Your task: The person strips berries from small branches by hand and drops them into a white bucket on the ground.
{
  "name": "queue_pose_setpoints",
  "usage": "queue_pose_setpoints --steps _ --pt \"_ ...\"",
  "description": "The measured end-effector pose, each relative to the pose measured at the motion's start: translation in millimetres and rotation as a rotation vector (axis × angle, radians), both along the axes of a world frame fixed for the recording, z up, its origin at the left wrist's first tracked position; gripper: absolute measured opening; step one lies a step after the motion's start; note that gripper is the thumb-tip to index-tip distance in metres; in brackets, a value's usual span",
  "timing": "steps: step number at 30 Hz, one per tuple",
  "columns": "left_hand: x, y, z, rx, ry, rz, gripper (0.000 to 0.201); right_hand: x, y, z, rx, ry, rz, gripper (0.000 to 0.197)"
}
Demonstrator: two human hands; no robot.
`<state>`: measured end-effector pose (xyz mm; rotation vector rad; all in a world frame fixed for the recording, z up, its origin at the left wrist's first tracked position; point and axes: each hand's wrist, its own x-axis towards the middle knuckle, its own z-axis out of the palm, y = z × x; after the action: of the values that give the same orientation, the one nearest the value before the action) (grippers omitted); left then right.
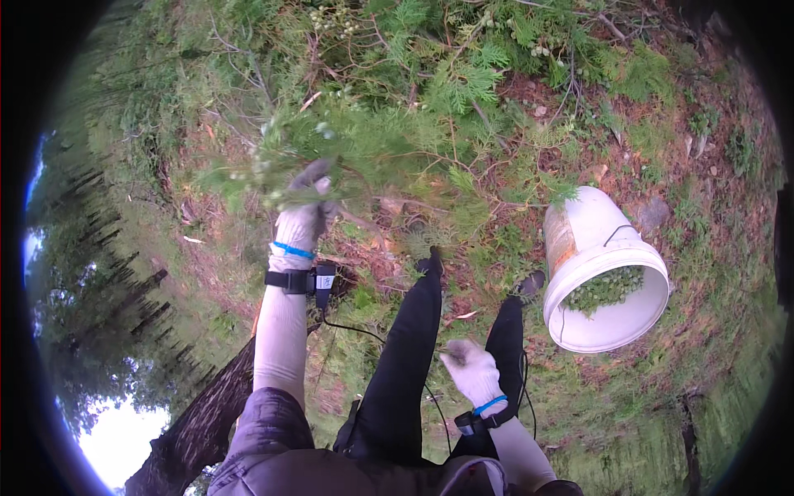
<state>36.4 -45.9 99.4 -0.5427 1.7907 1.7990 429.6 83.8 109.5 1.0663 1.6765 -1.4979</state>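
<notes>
My left hand (306,211), in a pale knit glove with greyish fingers, is closed round a leafy green conifer branch (364,153). The foliage near it is smeared by motion, and small pale green cones (324,130) show on it. Lower down, in front of my right thigh, my right hand (471,368) wears the same kind of glove. Its fingers are curled in, and whatever they may hold is hidden. To the right of it leans a white bucket (608,326), its mouth toward me, with many small green cones (606,291) inside.
More conifer foliage (480,74) with cones spreads across the far side. A dark tree trunk (203,413) slants at the lower left. Thin cables (430,397) hang by my legs. Reddish soil, grass and stones (653,213) surround the bucket.
</notes>
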Motion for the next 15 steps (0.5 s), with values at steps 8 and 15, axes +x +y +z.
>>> queue_pose_setpoints --steps 8,15 --pt "70.2 20.8 75.0 0.463 0.008 -0.194 0.048 -41.0 83.4 68.2 0.153 0.362 -0.269 0.035" --pt "147.8 81.8 71.9 0.972 -0.147 -0.235 0.049 -67.8 108.7 90.8 -0.429 0.437 -0.637 0.072"
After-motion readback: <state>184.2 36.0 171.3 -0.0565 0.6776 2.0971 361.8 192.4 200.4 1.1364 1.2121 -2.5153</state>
